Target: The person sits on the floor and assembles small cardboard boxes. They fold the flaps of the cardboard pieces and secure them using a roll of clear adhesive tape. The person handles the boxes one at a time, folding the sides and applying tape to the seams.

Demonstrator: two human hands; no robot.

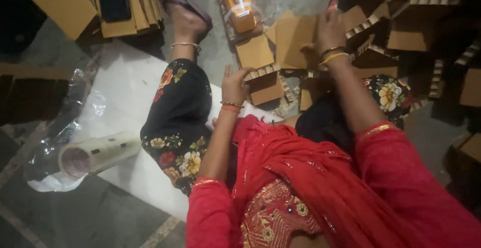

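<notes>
**Seated on floor, hands on cardboard pieces**

Nearest the camera, a red embroidered garment and black floral trousers filled the lower frame; the person sat on a white sheet (125, 102) spread on the grey floor. A stack of pale tape rolls (97, 153) lay on its side at the sheet's left edge, on crumpled clear plastic.

Left hand (234, 85) rested against a small brown corrugated cardboard box (263, 80), fingers loosely spread along its notched top edge, touching rather than gripping (no closed hold seen). Right hand (330, 30) reached farther out, palm down on a flat tan cardboard sheet (293, 40); whether the fingers had closed on anything could not be told, view too blurred.

An orange tape dispenser (238, 2) lay just beyond the box. A sandalled foot (185, 20) sat near a leaning stack of flat cardboard blanks (125, 7), top left. A dark heap of folded cardboard pieces (416, 32) filled the right side.

Progress, judged: many pieces looked done in the heap, a good stack of blanks remained, so roughly midway.
</notes>
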